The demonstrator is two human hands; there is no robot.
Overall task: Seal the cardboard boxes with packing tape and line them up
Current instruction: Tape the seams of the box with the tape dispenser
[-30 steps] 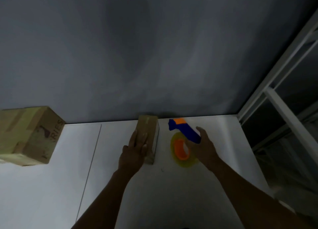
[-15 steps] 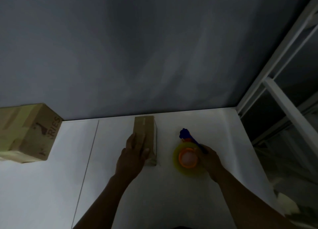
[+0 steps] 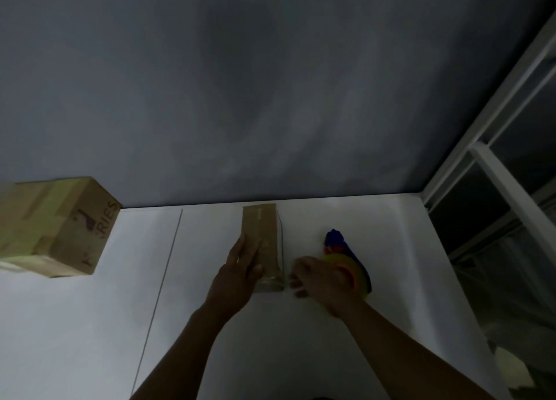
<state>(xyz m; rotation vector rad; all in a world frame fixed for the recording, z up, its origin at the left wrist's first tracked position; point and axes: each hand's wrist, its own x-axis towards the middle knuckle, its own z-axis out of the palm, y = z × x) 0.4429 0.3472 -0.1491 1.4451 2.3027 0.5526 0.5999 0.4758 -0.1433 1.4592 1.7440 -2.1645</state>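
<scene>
The left hand (image 3: 240, 269) lay flat and open on a small cardboard box (image 3: 261, 240). Its fingers pointed away from the person, along the top of the box, and the palm pressed down on the near left part. The left arm stretched out straight from the bottom of the view, up to the box.

The box sat on a white table (image 3: 90, 324), and its far end reached almost to the grey wall (image 3: 270, 84). Something shiny and clear, maybe tape, showed on the near end of the box, just right of the left hand's thumb.

The right hand (image 3: 323, 282) was just beside the near right corner of the box. It looked blurry. Its fingers were curled, and the tips pointed left at the box corner. I could not tell if it was gripping anything. The right arm came in at a slant from the bottom right.

Right behind the right hand lay a tape dispenser (image 3: 346, 255), blue with an orange and yellow roll. It touched or nearly touched the back of that hand.

Far off to the left of the left hand sat a bigger cardboard box (image 3: 57, 228) with tape on it and red letters on its side. A white metal frame (image 3: 493, 171) stood well to the right of the right hand.
</scene>
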